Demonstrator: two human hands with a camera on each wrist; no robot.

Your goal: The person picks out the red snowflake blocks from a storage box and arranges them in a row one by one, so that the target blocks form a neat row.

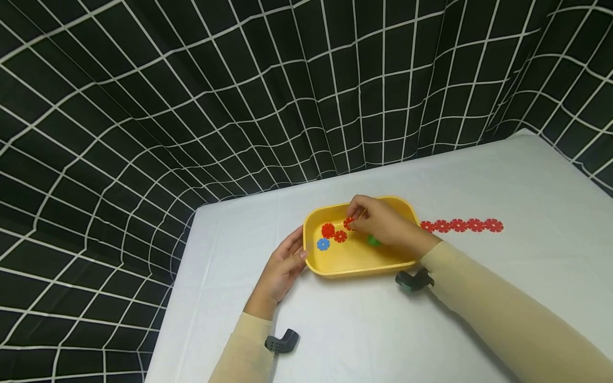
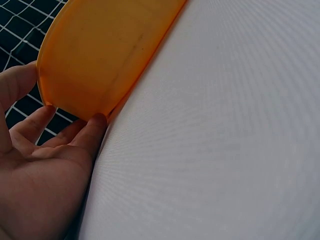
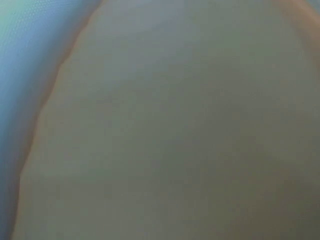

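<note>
Black curtain (image 1: 268,106) with a white grid hangs behind a table (image 1: 345,330) covered in white cloth. At the fingertips of the right hand (image 1: 380,221) is a red disc (image 1: 348,224) with a notched edge, pinched between thumb and fingers over the inside of a yellow tray (image 1: 335,266). Whether that disc touches the tray floor, I cannot tell.

Just left of the right hand, more red pieces lie in the tray: a red cluster (image 1: 328,230) and a single red piece (image 1: 340,236) beside it. A blue disc (image 1: 323,244) sits below the cluster, nearer the left hand (image 1: 280,268); a green piece (image 1: 373,241) shows partly under the right hand.

The left hand holds the tray's near-left end — thumb at the rim, fingers spread against the outer wall. The two hands are apart, one at each side of the pieces.

Beyond the right hand, outside the tray, a row of red discs (image 1: 458,225) runs edge to edge across the cloth. Both forearms wear beige sleeves (image 1: 507,308), and a small dark device (image 1: 282,341) sits at each wrist. The right wrist view is too blurred to read.
</note>
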